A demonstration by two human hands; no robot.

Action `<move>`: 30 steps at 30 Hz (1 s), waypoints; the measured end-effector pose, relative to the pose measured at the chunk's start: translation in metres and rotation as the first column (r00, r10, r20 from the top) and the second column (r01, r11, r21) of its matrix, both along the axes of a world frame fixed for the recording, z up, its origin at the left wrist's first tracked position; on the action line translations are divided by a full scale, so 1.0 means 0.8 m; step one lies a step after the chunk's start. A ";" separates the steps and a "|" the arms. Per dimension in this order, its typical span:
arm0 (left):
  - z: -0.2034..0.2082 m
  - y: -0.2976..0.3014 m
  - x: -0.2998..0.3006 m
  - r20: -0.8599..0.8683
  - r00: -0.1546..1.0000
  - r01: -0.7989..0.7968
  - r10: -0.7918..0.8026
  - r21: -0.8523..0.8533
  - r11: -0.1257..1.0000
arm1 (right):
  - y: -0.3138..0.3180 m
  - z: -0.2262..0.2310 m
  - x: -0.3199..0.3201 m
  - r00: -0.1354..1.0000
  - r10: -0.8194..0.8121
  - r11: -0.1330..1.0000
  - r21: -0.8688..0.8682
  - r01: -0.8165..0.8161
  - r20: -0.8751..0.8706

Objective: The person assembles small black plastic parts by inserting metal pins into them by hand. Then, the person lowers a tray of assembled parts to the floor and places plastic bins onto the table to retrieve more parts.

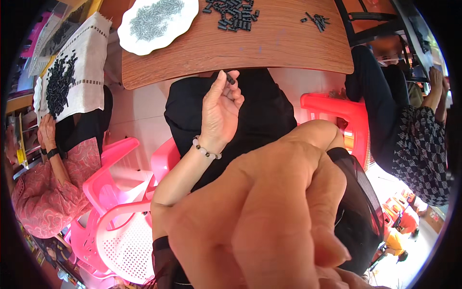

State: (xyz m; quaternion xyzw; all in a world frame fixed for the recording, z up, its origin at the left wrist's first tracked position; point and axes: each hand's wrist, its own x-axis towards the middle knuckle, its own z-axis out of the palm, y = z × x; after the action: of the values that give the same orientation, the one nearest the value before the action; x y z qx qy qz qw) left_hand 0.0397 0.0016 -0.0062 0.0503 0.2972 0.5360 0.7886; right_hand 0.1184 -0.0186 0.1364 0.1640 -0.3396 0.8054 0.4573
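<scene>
Just past the near table edge, my left hand (221, 108), palm up with a beaded bracelet at the wrist, pinches a small black cylindrical piece (230, 78) between thumb and fingers. My right hand (274, 207) looms large, very near the camera. Its fingers are bent and close together, and the lower edge cuts off part of them, so whatever they may hold is hidden. On the brown wooden table (269, 48), a heap of black cylindrical pieces (236, 17) lies at the far middle. A smaller group of thin black pieces (317, 21) lies farther right.
A white scalloped plate (129, 36) bearing many small silvery pieces stands at the table's left. Left of it, a person in a pink patterned top (53, 192) sits by a pale cloth (91, 62) with black pieces. Pink chairs (110, 202) and a red stool (332, 103) flank me.
</scene>
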 end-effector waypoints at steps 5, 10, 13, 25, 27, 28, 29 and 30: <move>-0.004 0.000 -0.004 0.022 1.000 0.006 -0.006 -0.020 1.000 | 0.002 0.000 -0.011 0.993 0.104 0.995 -0.009 -0.104 -0.057; -0.006 0.000 -0.007 0.030 1.000 -0.002 0.003 -0.019 1.000 | 0.003 -0.001 -0.017 0.971 0.204 0.978 -0.011 -0.207 -0.122; -0.010 0.003 -0.005 0.040 0.999 -0.003 0.004 -0.028 1.000 | 0.006 -0.004 -0.017 0.951 0.266 0.963 -0.002 -0.270 -0.156; 0.018 -0.007 -0.022 -0.106 0.994 -0.036 0.028 -0.074 0.997 | 0.070 -0.056 -0.006 0.494 -0.850 0.359 0.888 0.287 0.184; 0.024 -0.016 -0.022 -0.035 0.997 -0.059 0.067 0.193 0.980 | 0.079 -0.073 0.011 0.211 -0.960 0.221 0.958 0.180 0.182; 0.014 -0.010 -0.025 0.016 0.998 -0.064 0.062 0.122 0.991 | 0.081 -0.077 0.018 0.130 -0.970 0.224 0.964 0.141 0.206; 0.014 -0.002 -0.028 0.064 0.996 -0.059 0.056 0.050 0.997 | 0.083 -0.078 0.024 0.043 -0.973 0.228 0.968 0.106 0.225; 0.017 -0.003 -0.030 0.065 0.996 -0.063 0.063 0.013 0.998 | 0.084 -0.079 0.031 -0.027 -0.973 0.226 0.973 0.039 0.227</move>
State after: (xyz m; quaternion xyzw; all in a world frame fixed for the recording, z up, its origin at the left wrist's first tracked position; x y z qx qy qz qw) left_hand 0.0161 -0.0009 0.0074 0.0296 0.2691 0.5641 0.7801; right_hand 0.1430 0.0487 0.0730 -0.3156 -0.8565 0.1851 0.3641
